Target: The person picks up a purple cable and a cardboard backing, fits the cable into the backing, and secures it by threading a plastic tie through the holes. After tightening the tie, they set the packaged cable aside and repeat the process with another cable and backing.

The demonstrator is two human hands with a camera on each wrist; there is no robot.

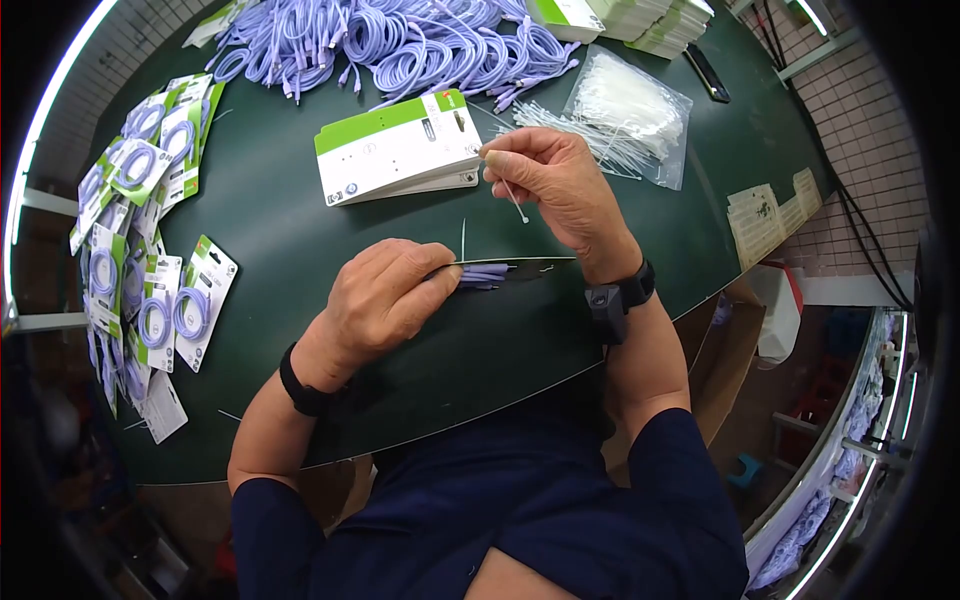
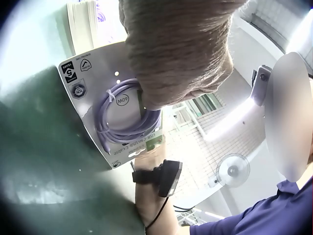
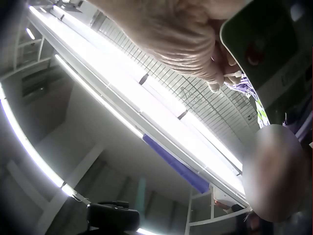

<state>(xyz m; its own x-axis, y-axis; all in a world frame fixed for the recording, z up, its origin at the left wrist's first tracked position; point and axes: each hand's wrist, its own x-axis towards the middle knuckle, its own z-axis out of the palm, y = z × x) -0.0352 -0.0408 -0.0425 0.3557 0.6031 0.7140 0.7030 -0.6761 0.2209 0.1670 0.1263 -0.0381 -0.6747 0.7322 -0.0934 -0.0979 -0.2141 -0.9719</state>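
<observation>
My left hand grips a white and green packaging card by its edge, with the card seen nearly edge-on in the head view. Against the card's printed face lies a coiled lilac USB cable; the left wrist view shows a small white tie round the coil. One thin white cable tie pokes up from the card's far side, close to the left fingertips. Higher and to the right, my right hand pinches another white cable tie between thumb and fingers, its head end hanging down.
A stack of blank-looking cards lies beyond the hands. Behind it spreads a heap of lilac cables. A plastic bag of cable ties sits back right, near a black slim object. Carded cables pile up at left.
</observation>
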